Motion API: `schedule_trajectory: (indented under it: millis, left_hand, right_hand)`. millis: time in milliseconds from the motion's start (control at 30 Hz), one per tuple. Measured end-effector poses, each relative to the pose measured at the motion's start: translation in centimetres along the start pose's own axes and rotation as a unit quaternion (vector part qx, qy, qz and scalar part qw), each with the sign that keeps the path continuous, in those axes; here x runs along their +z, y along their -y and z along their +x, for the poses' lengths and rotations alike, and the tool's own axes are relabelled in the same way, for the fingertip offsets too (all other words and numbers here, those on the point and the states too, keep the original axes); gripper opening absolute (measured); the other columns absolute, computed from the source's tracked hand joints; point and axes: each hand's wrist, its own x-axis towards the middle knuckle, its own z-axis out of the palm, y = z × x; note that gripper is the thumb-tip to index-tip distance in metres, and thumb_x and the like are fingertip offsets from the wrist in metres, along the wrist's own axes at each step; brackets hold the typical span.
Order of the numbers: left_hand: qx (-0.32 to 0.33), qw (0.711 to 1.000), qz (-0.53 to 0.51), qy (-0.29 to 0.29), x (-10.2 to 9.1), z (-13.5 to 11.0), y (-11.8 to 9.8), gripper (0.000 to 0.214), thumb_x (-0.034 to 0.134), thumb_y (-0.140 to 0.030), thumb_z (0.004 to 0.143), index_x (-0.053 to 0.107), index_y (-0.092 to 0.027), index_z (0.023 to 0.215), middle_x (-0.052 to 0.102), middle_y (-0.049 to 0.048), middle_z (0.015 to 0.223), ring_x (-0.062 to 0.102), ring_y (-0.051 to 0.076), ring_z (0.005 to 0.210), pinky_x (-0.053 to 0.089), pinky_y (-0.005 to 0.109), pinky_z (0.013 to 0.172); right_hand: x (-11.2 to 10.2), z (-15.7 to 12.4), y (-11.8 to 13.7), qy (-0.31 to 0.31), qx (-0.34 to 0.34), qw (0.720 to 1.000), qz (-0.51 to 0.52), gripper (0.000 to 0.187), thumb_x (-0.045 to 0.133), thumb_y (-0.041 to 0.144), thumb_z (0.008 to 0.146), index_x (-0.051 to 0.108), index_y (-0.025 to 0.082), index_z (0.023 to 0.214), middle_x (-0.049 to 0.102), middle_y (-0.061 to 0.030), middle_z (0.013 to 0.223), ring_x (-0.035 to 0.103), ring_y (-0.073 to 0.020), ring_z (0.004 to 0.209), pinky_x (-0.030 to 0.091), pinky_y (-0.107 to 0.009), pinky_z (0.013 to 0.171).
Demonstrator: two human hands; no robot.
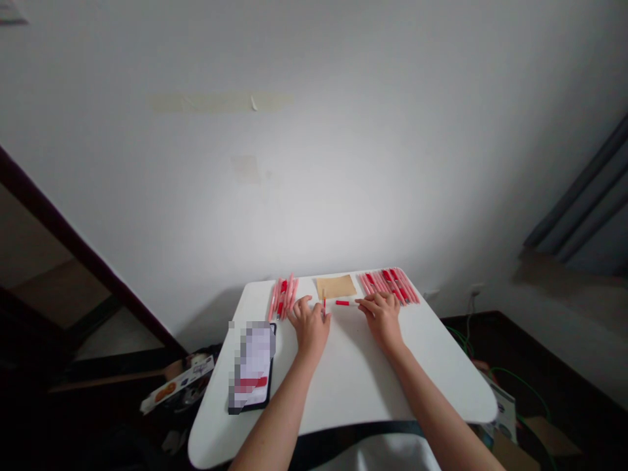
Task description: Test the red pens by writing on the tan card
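Note:
My left hand (310, 327) is over the middle of the white table, its fingers curled and the thumb side closed on a thin red stick (324, 302), which looks like a pen refill and points away from me. To the right, my right hand (383, 319) has its fingertips together on a pen piece with a red end (342, 303) that points left. The parts inside the fingers are hidden. Just beyond both hands lies a tan piece of paper or card (336, 286).
Several pink and red pens (283, 297) lie at the table's back left, and a larger row of pens (390, 286) at the back right. A phone-like device (252, 369) with a blurred screen rests on the left side of the white table (358, 399). A wall rises behind.

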Motion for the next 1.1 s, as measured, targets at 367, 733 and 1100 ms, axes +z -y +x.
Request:
schedule_trajectory:
  millis: [367, 733, 1100]
  left_hand:
    - [-0.014, 1.000, 0.016, -0.010, 0.02, 0.13, -0.10, 0.006, 0.064, -0.025, 0.075, 0.066, -0.020, 0.073, 0.054, 0.0090, 0.116, 0.041, 0.030, 0.117, 0.028, 0.057, 0.102]
    - [-0.017, 1.000, 0.007, -0.022, -0.37, 0.31, -0.46, 0.009, 0.060, -0.021, 0.076, 0.068, -0.019, 0.074, 0.058, 0.0091, 0.111, 0.043, 0.030, 0.113, 0.030, 0.055, 0.100]
    - [-0.008, 0.998, -0.033, -0.052, 0.19, 0.48, 0.23, 0.011, 0.059, -0.021, 0.078, 0.069, -0.021, 0.075, 0.059, 0.0076, 0.111, 0.045, 0.028, 0.112, 0.030, 0.054, 0.103]
  right_hand:
    - [0.04, -0.02, -0.02, -0.003, 0.006, 1.000, -0.001, 0.017, 0.061, 0.027, 0.087, 0.074, 0.033, 0.095, 0.068, -0.0030, 0.091, 0.046, -0.0235, 0.099, 0.027, -0.044, 0.094]
    - [-0.05, 0.03, -0.16, -0.005, 0.012, 1.000, -0.001, 0.017, 0.059, 0.028, 0.089, 0.074, 0.032, 0.096, 0.067, -0.0035, 0.090, 0.046, -0.0234, 0.097, 0.027, -0.044, 0.094]
    - [-0.03, 0.00, -0.32, -0.018, 0.016, 1.000, -0.017, 0.018, 0.057, 0.028, 0.090, 0.074, 0.031, 0.095, 0.067, -0.0036, 0.091, 0.045, -0.0230, 0.097, 0.025, -0.044, 0.096]
